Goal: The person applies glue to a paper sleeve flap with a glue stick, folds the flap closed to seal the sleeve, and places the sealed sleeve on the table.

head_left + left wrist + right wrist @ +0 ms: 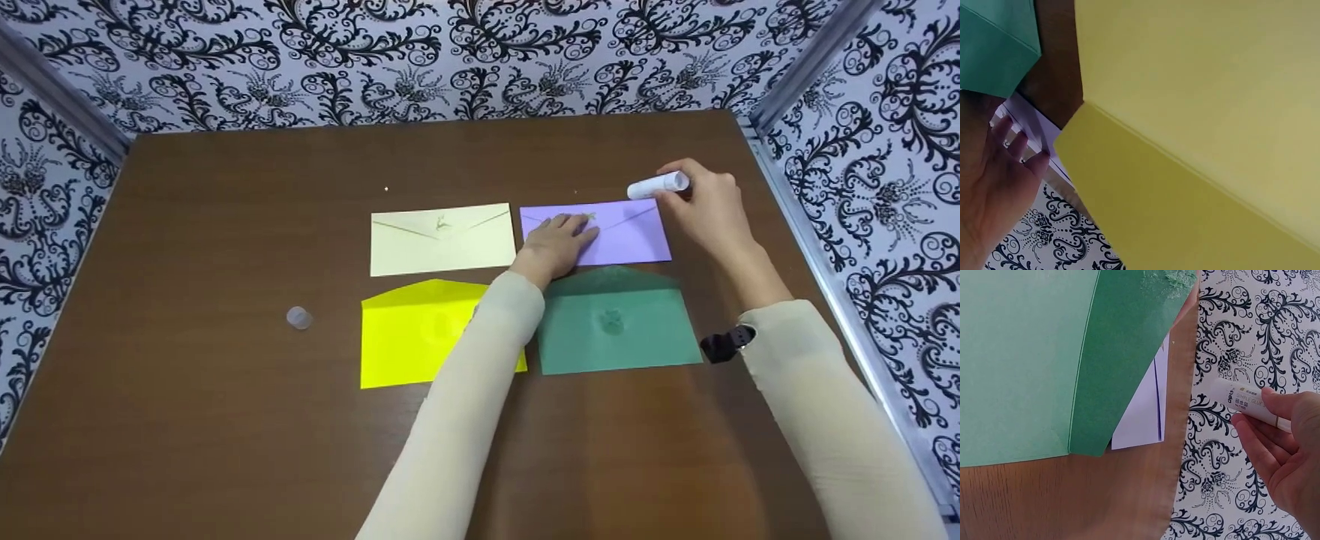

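Observation:
My left hand [556,244] rests with spread fingers on the purple envelope [626,232], whose flap lies folded down. Just beyond that envelope's far right corner, my right hand [709,206] pinches a white glue stick [652,185] between thumb and fingers; its printed label shows in the right wrist view. A green envelope [622,330] lies nearer, its flap toward the purple one and a rough patch of glue [1176,281] on the flap. Left of it is a yellow envelope [405,337] with its flap unfolded, partly covered by my left sleeve.
A cream envelope [442,244], flap folded down, lies left of the purple one. A small translucent cap [299,318] sits on the brown table [187,420] at the left. Patterned wall panels [360,60] border the table's back and sides.

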Demonstrator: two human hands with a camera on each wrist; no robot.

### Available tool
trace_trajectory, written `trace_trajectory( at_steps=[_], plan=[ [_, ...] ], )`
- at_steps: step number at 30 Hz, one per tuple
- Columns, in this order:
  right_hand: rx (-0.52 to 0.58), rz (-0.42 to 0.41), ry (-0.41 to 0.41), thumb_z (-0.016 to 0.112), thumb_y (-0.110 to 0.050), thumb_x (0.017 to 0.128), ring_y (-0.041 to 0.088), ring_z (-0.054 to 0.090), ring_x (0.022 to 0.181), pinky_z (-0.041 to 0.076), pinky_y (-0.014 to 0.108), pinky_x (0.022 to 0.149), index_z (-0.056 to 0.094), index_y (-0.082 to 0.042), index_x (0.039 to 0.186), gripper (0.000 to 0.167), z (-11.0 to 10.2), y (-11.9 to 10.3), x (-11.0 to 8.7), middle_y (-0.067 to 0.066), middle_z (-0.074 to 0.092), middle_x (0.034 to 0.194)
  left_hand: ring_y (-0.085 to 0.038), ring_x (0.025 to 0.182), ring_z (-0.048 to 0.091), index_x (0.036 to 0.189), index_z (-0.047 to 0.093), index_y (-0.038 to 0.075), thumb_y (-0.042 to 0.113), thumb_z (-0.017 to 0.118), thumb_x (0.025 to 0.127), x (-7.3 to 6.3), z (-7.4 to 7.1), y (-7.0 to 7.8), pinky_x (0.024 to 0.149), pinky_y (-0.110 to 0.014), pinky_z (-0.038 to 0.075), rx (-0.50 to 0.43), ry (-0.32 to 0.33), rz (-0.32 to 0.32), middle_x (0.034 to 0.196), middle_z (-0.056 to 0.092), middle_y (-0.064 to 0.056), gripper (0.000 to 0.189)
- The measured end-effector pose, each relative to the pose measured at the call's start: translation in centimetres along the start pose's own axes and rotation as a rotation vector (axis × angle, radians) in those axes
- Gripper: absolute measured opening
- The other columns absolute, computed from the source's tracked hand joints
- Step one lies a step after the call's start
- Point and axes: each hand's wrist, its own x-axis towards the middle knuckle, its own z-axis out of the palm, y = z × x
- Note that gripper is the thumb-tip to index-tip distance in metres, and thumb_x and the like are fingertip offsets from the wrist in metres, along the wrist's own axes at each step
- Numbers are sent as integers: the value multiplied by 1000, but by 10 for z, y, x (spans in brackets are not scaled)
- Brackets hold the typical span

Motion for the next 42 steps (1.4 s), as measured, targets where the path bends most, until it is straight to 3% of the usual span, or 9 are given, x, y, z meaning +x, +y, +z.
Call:
trace_trajectory(
  at_steps=[6, 13, 26, 34, 42],
  plan=[
    [6, -1, 10, 69, -17, 94, 30, 61, 85, 39, 23, 67, 67, -6, 119, 28, -2, 1, -1, 22, 72, 110, -23, 154, 17, 160, 21, 33, 15, 24, 109, 3, 1, 2, 128, -39, 19, 32, 9, 0, 166, 16, 0, 54],
    [-1, -17, 30, 69, -17, 94, 27, 61, 79, 34, 12, 59, 68, -6, 118, 27, -3, 1, -2, 22, 73, 103, -14, 157, 7, 161, 15, 30, 16, 22, 109, 8, 2, 2, 129, -41, 17, 56, -7, 24, 170, 7, 9, 54],
    [2, 0, 12, 69, -18, 94, 29, 61, 83, 37, 16, 63, 67, -6, 119, 27, -3, 4, -4, 22, 72, 107, -17, 157, 13, 160, 20, 33, 16, 26, 109, 10, -1, 7, 127, -44, 22, 47, 5, 9, 169, 12, 7, 54],
    [1, 6, 11, 68, -18, 95, 30, 61, 85, 39, 25, 68, 67, -6, 119, 27, -3, 4, -3, 22, 72, 108, -19, 156, 17, 158, 25, 34, 12, 29, 109, 13, -2, 8, 126, -44, 26, 53, 21, 2, 168, 16, 6, 55],
    [17, -8, 23, 70, -17, 93, 28, 60, 79, 35, 15, 61, 68, -6, 118, 27, -1, 1, -4, 22, 73, 101, -13, 157, 11, 161, 14, 28, 10, 21, 109, 13, 9, 0, 129, -34, 18, 45, 24, 11, 169, 10, 10, 56]
  ],
)
